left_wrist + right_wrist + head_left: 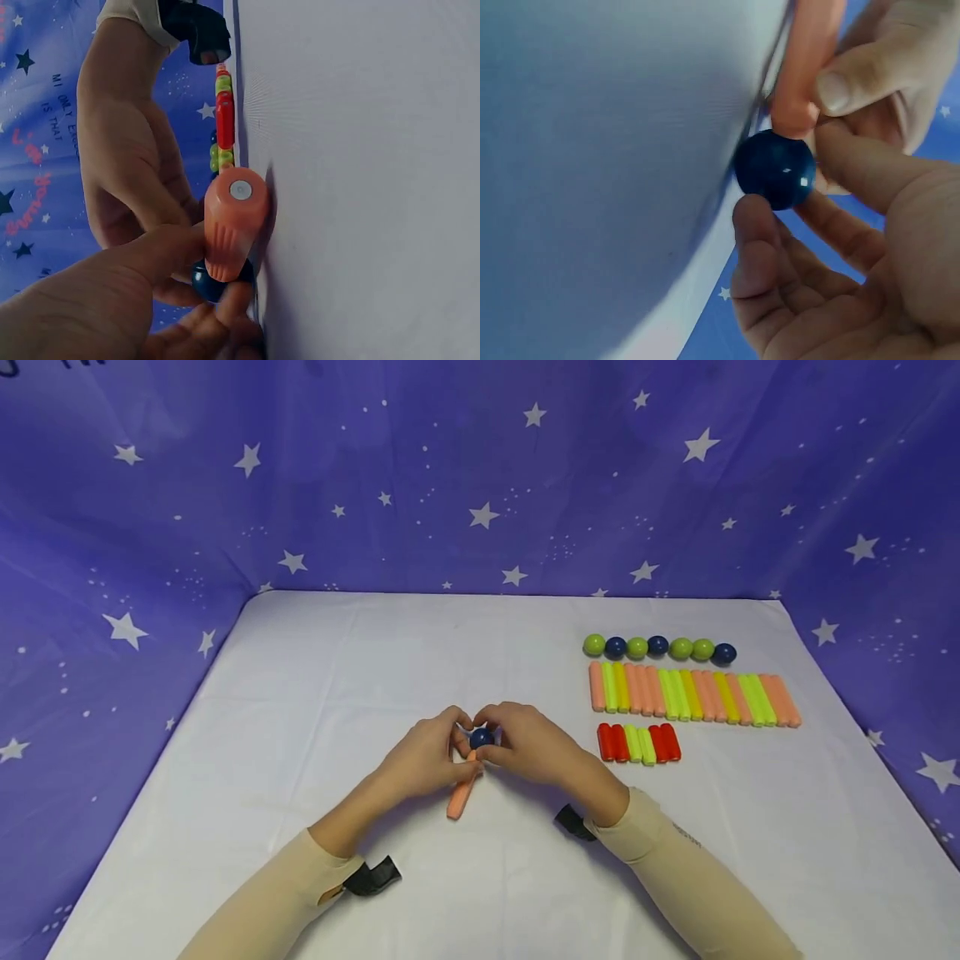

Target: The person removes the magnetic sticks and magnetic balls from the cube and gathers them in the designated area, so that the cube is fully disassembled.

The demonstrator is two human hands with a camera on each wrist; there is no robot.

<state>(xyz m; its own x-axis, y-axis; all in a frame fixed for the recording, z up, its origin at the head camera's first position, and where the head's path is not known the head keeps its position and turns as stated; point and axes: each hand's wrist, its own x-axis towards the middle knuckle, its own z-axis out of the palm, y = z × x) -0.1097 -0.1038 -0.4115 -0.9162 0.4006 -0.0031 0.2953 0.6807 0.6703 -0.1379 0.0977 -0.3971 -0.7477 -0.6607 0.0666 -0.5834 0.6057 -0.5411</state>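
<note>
A dark blue ball (482, 738) touches the far end of an orange magnetic building stick (461, 797) at the middle of the table. My left hand (426, 755) holds the stick, thumb along its side in the right wrist view. My right hand (534, 745) pinches the glossy ball (775, 169) between thumb and fingers. In the left wrist view the stick's near end carries a small silvery disc (241, 190), and the ball is partly hidden behind the stick. Both hands stay close to the tabletop.
On the right of the white table (360, 652) lie a row of green and blue balls (681, 648), a long row of orange, green and yellow sticks (669, 695), and shorter red and green sticks (618, 743). A purple starry cloth (420, 477) surrounds the table.
</note>
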